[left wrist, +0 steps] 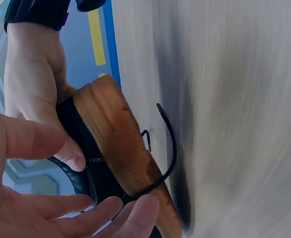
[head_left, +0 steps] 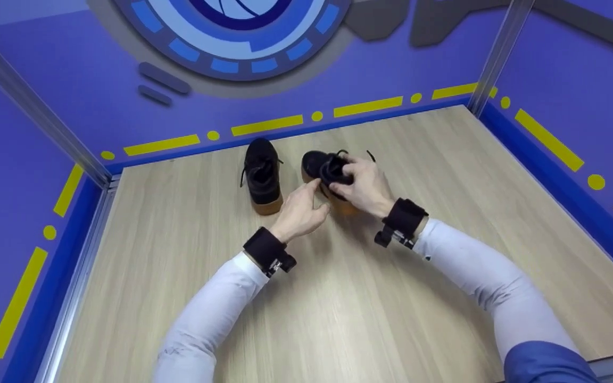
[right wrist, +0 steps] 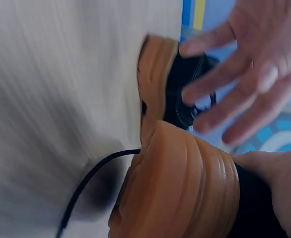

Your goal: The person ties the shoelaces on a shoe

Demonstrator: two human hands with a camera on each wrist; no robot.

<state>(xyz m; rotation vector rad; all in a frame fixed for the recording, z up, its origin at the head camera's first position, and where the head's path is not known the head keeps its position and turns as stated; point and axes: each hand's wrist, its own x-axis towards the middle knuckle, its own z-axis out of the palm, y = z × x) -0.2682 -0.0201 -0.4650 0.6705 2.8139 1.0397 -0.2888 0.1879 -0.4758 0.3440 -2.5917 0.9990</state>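
Observation:
My right hand (head_left: 366,183) grips a black lace-up shoe (head_left: 313,161) by its collar and side. In the left wrist view its tan-brown sole (left wrist: 113,131) is tilted, with a shadow on the tabletop beside it. A loose black lace (left wrist: 173,141) curves out past the sole. Close to the shoe's side is my left hand (head_left: 300,213), fingers extended and thumb apart, holding nothing. The matching black shoe (head_left: 260,158) stands upright just left of that hand, toe towards the back wall.
Both shoes are on a light wood-grain tabletop (head_left: 429,298). Blue-purple panels with yellow dashes (head_left: 266,125) border it at the back and both sides. Metal posts (head_left: 500,53) stand at the back corners.

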